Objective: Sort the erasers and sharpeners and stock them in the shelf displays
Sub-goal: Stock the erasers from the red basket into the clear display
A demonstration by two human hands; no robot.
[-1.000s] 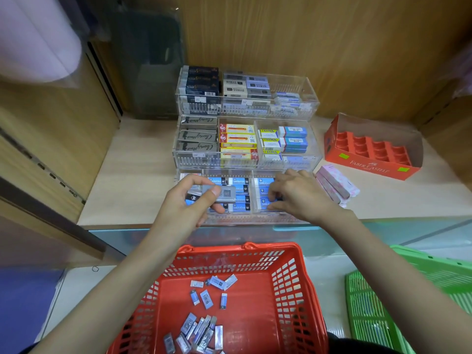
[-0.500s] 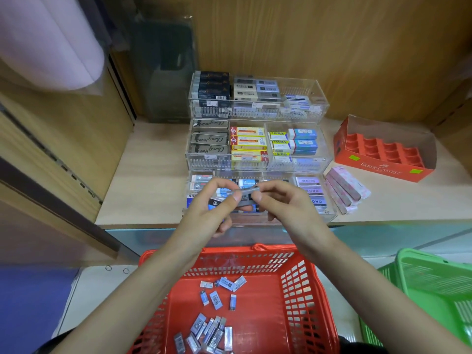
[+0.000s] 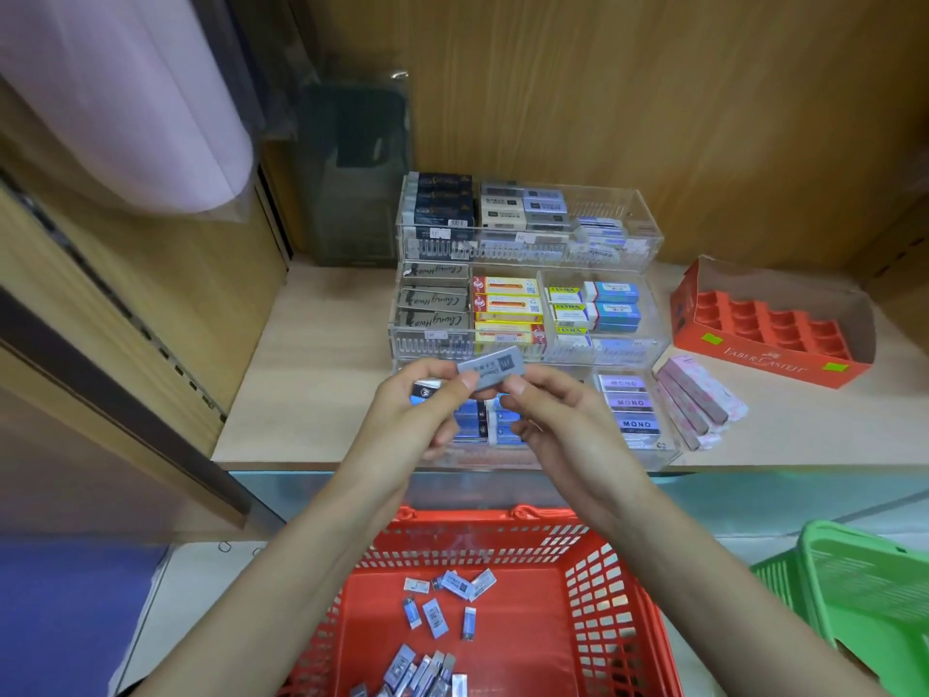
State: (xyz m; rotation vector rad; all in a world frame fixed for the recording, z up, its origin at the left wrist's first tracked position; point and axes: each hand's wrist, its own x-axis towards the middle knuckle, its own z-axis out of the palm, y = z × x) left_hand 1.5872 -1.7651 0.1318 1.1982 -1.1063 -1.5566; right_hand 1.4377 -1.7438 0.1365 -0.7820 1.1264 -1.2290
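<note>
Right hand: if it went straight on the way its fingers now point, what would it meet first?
The right hand points up-left and pinches the grey eraser; just past it, probably the left hand gripping the eraser's other end. Depth is unclear from one view.

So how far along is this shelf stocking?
Much looks done: the clear tiered display holds rows of boxed erasers in most compartments. In hand: the left hand and right hand together pinch one grey eraser above the front tier. Remaining: a scatter of loose erasers lies in the red basket.
</note>
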